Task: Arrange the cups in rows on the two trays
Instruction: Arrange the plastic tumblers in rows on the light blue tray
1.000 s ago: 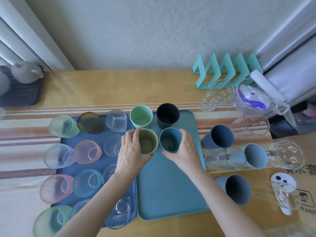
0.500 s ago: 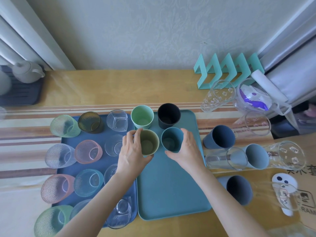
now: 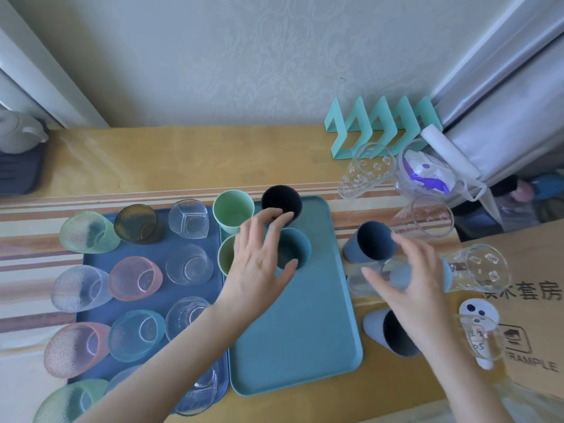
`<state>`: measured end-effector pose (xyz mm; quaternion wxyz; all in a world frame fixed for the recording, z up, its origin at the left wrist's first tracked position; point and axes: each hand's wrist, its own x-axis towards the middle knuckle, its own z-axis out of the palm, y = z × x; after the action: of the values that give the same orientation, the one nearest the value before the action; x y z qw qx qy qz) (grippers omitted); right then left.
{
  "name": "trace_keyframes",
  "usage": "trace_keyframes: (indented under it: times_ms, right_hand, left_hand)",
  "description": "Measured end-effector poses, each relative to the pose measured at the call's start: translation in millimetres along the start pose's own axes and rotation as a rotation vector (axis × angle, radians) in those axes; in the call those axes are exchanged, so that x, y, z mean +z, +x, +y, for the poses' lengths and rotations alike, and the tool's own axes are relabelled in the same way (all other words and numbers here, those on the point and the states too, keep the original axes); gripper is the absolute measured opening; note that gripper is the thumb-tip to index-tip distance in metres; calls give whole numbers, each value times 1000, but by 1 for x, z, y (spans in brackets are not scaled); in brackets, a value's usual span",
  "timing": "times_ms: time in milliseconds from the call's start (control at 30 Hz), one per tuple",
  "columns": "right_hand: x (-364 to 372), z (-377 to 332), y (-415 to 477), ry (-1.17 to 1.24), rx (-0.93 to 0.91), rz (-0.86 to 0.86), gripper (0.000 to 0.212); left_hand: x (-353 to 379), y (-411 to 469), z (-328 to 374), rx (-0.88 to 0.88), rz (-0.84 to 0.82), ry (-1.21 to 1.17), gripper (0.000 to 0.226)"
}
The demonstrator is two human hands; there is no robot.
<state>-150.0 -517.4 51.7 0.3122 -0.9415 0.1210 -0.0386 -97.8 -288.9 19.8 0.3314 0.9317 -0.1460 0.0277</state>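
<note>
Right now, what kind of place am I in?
Probably a home, perhaps a dining corner: a wooden table against patterned wallpaper, a teapot on a dark mat, and a cardboard box at the right.

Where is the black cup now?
In the head view, the black cup stands at the far edge of the teal tray, right of the light green cup, behind the teal cup.

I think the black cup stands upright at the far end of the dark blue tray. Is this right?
Not quite. The head view shows the black cup upright at the far end of the teal tray, not the dark blue tray.
</note>
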Motion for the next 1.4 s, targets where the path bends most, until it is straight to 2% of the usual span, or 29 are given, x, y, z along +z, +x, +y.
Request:
trace_keyframes:
  times_ms: [67, 167, 233, 367, 467, 633, 900, 1100, 1200, 1300, 1400]
  right_hand:
    - [-22, 19, -15, -46, 102, 60, 71]
    - [-26, 44, -46, -59, 337, 19, 102]
    - [-17, 57, -64, -34, 435, -21, 111]
    - [7, 73, -82, 30, 573, -95, 109]
    - [20, 82, -84, 33, 548, -84, 102]
    - [24, 83, -83, 29, 529, -65, 92]
    - [15, 80, -76, 30, 568, -80, 90]
    - [-18, 76, -91, 80, 550, 1, 88]
    - [-28, 65, -102, 93, 535, -15, 90]
    - [-22, 44, -112, 84, 474, -79, 92]
    - [-1, 22, -115, 118, 359, -191, 90]
  left_hand:
    - [12, 26, 19, 130, -115, -8, 66]
    - [42, 60, 42, 240, -372, 18, 75]
    - [64, 77, 52, 268, -505, 86, 80]
    - [105, 98, 63, 329, -618, 212, 87]
    - [121, 111, 66, 319, -681, 235, 92]
    - [137, 118, 67, 306, -774, 136, 90]
    - [127, 109, 72, 243, -610, -53, 83]
    - [47, 87, 81, 212, -403, -228, 80]
    - [-3, 41, 63, 234, -299, -227, 83]
    - [-35, -14, 39, 144, -328, -144, 94]
    - [-44, -60, 15, 74, -313, -62, 90]
